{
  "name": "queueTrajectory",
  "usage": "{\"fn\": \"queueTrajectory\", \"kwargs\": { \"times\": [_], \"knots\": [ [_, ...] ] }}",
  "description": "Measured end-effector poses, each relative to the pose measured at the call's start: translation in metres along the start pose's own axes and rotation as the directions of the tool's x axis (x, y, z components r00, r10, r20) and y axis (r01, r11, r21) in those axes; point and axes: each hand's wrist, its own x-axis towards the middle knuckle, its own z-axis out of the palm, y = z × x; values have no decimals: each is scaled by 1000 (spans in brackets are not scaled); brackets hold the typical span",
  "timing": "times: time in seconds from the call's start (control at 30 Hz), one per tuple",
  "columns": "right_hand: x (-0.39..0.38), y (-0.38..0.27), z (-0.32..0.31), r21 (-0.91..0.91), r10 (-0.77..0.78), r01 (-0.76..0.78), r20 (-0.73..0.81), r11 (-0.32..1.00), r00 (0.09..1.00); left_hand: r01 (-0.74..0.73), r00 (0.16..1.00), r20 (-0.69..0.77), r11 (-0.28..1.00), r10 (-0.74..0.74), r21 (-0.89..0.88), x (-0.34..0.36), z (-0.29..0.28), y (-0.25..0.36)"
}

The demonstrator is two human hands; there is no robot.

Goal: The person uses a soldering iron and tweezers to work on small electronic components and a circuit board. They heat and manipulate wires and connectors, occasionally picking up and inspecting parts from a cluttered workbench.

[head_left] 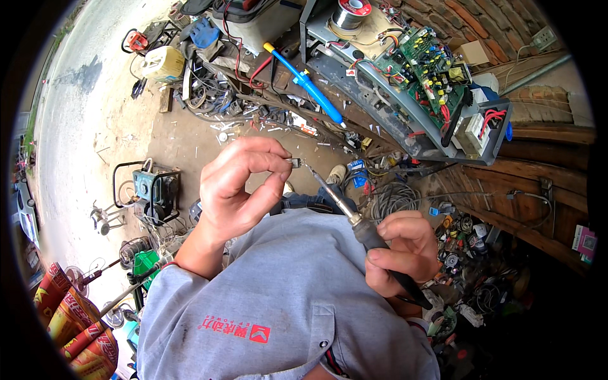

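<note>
My left hand (pixel 240 183) is raised near the middle of the view, thumb and fingers pinching a small dark component (pixel 294 163) with short metal leads. The tip of a soldering iron (pixel 342 206) is at the component's right side, touching it or very close. My right hand (pixel 402 253) is wrapped around the iron's black handle, lower right of the left hand. Both hands are in front of my grey shirt, above the littered floor.
An open metal chassis with a green circuit board (pixel 427 76) and a solder spool (pixel 345 19) occupies the upper right bench. A blue-yellow desoldering pump (pixel 307 85) lies beside it. A generator (pixel 149 190) and yellow jug (pixel 161 63) stand left; coiled cable (pixel 396 201) lies right.
</note>
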Motion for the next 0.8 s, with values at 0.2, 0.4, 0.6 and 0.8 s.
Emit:
{"fn": "queueTrajectory", "kwargs": {
  "times": [0.2,0.4,0.6,0.8],
  "knots": [
    [0,-2,-1,-24,9,-9,21,1000,1000,-8,1000,6,1000,8,24,1,0,1],
    [-1,-1,0,-50,13,-12,10,999,1000,-2,1000,10,1000,2,25,1,0,1],
    [-2,1,-3,-35,25,-26,-34,999,999,23,1000,-3,1000,-23,-13,0,0,0],
    [0,0,-7,38,31,-30,-33,999,999,28,999,15,999,-28,-24,1,1,0]
  ]
}}
